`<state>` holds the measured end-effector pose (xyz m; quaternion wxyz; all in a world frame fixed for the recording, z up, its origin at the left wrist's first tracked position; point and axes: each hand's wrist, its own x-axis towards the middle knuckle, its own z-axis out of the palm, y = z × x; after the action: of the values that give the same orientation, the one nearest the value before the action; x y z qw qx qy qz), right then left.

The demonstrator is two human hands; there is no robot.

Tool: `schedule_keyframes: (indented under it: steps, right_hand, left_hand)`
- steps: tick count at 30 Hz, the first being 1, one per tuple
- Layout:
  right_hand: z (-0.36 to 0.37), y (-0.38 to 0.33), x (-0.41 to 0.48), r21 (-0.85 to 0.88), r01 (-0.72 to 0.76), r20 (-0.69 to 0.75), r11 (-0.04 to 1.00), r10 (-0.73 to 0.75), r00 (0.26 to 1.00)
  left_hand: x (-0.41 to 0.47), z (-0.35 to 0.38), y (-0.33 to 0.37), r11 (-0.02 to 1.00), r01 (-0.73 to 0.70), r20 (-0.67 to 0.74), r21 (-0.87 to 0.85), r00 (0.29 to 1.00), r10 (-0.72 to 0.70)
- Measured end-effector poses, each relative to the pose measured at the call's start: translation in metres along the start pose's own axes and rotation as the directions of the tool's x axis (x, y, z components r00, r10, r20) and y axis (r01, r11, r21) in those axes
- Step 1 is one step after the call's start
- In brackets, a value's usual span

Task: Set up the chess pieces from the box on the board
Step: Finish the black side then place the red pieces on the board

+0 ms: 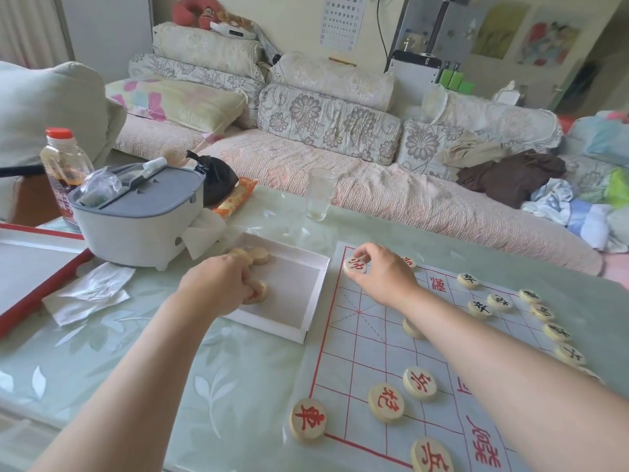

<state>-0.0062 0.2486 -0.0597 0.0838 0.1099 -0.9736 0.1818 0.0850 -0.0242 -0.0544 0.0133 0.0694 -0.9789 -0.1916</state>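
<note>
Presently, the left hand (pixel 221 281) is found inside the white box (pixel 272 323), fingers curled on a loose piece (pixel 257 291). The right hand (pixel 384 272), well apart from it, is seen pinching a red-marked piece (pixel 355 265) at the far left corner of the board (pixel 360 338).

Pieces counted:
- a small cluster (pixel 255 255) in the box's far corner, number unclear
- four red pieces (pixel 386 402) at the board's near left
- seven black pieces (pixel 499 301) along its right side, with a possible eighth cut off by the forearm
- one half-covered piece (pixel 412 328) under the right forearm

The board is laid on a table (pixel 221 386) patterned with pale green leaves. A glass (pixel 320 194), a grey-lidded container (pixel 136 216) and a red-capped bottle (pixel 64 158) are stood along its far edge. A floral sofa (pixel 340 131) is placed beyond.
</note>
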Motion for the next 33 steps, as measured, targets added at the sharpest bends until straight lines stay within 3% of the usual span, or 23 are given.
schedule_keyframes:
  steps: [6,15,18,22,27,33]
  right_hand:
    - [0.006,-0.002,-0.018,0.098,-0.036,0.097,0.995,0.027,0.995]
    - [0.018,-0.008,-0.032,0.059,0.063,0.259,0.996,-0.076,0.963]
    - [0.016,-0.009,-0.033,0.073,0.077,0.212,0.994,-0.091,0.973]
    - [0.011,-0.018,-0.036,0.226,0.142,0.073,0.964,-0.162,0.984]
    - [0.007,-0.036,-0.045,0.348,0.26,0.059,0.901,-0.298,0.953]
    - [0.004,-0.041,-0.049,0.397,0.242,0.045,0.885,-0.282,0.958]
  left_hand:
    - [0.004,0.012,0.027,0.95,-0.071,-0.125,-0.303,0.992,0.034]
    - [0.01,0.029,0.035,0.806,-0.03,-0.014,-0.591,1.0,0.028]
    - [0.01,0.03,0.04,0.759,0.006,0.02,-0.651,1.0,0.01]
    - [0.007,0.027,0.052,0.7,0.01,0.053,-0.714,0.998,0.039]
    - [0.0,0.025,0.065,0.674,-0.002,0.049,-0.739,0.997,0.057]
    - [-0.005,0.023,0.063,0.66,0.013,0.05,-0.751,0.998,0.037]
